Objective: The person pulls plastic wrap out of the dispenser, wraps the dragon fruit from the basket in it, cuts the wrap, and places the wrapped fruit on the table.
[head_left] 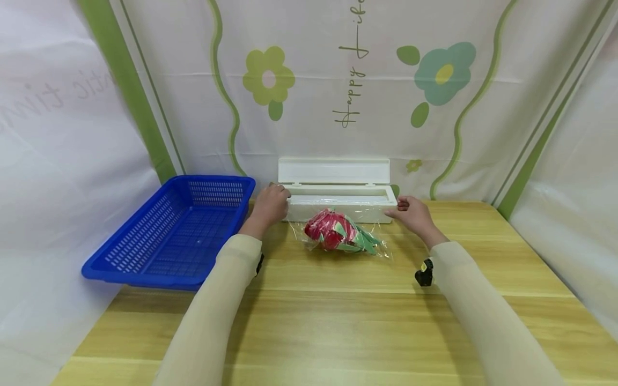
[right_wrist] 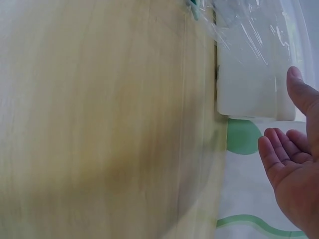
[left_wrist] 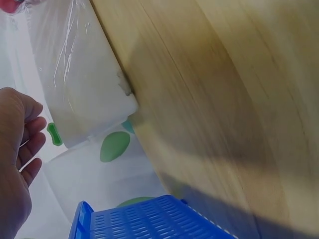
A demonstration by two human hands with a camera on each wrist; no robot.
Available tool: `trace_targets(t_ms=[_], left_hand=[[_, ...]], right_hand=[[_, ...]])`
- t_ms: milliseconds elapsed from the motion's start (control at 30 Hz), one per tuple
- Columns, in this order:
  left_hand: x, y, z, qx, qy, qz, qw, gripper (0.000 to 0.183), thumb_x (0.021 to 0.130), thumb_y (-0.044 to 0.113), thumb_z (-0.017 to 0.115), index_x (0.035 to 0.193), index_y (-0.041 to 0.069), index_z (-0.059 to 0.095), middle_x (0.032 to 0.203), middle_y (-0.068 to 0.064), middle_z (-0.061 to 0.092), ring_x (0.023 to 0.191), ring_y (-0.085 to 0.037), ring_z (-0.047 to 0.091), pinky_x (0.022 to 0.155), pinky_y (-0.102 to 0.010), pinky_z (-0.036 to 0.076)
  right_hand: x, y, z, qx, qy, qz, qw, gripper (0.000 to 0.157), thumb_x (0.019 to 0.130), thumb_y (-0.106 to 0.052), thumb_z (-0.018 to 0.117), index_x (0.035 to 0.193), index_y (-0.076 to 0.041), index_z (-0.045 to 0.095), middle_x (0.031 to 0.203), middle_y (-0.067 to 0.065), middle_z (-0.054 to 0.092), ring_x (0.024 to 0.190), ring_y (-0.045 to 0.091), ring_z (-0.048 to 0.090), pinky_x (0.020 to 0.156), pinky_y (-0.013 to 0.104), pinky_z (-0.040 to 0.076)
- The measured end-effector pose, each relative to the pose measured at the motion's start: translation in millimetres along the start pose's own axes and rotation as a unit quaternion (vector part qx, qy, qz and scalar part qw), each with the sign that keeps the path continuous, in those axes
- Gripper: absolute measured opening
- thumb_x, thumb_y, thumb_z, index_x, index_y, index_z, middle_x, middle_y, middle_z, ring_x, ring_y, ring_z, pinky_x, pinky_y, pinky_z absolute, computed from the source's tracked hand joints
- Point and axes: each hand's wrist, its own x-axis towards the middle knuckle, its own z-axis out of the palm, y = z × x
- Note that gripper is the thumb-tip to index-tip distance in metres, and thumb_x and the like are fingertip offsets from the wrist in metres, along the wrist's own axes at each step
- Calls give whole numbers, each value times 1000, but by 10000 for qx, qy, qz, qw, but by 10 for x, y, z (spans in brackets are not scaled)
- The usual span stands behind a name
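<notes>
A long white box [head_left: 338, 213] stands with its lid [head_left: 333, 171] raised at the back of the table. Clear plastic film spreads across its front. Just before it lies a red fabric flower [head_left: 332, 230] with green leaves, covered in crinkled film. My left hand [head_left: 271, 202] is at the box's left end, fingers bent, by a small green piece [left_wrist: 54, 134] in the left wrist view. At the opposite end, my right hand [head_left: 414, 215] has its thumb apart from the fingers, thumb tip right by the box's corner [right_wrist: 256, 94].
A blue plastic basket [head_left: 145, 280] with slotted sides is on the left, close beside my left forearm. Behind the box hangs a white cloth [head_left: 314, 96] printed with flowers. The wooden tabletop [head_left: 357, 327] extends toward me between both sleeves.
</notes>
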Motion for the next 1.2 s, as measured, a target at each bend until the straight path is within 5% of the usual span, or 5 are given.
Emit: trace_targets(t_ms=[233,533,900,1200], left_hand=[[-36,49,52,-60,671,373,9970,11,83,2,66,93,0,71,91,-13,68,83,-30,62,70,-42,52],[-81,87,154,-14,985,648,9930,10,85,3,68,94,-1,70,91,-13,66,83,-29,62,74,-41,53],[-93,106,244,226,1036,704,9919,15,87,10,73,97,0,67,92,-13,64,87,-28,61,78,-39,52],[-87,116,249,302,1017,509,9931,13,89,8,70,95,-2,64,91,-15,61,85,-30,58,75,-39,49]], right_hand=[[-14,-22,-37,-223,403,-420,9981,69,87,-30,74,132,12,44,128,28,51,120,43,49,100,50,42],[-47,-168,54,-852,593,-1050,9890,67,88,-26,74,136,12,44,126,29,52,114,43,50,96,54,43],[-31,-342,253,-2076,553,-2221,9511,49,87,-15,73,126,8,54,125,25,56,117,41,51,101,51,40],[-14,-343,318,-2375,664,-2509,9361,37,87,-7,72,117,8,57,117,24,59,110,41,54,95,49,44]])
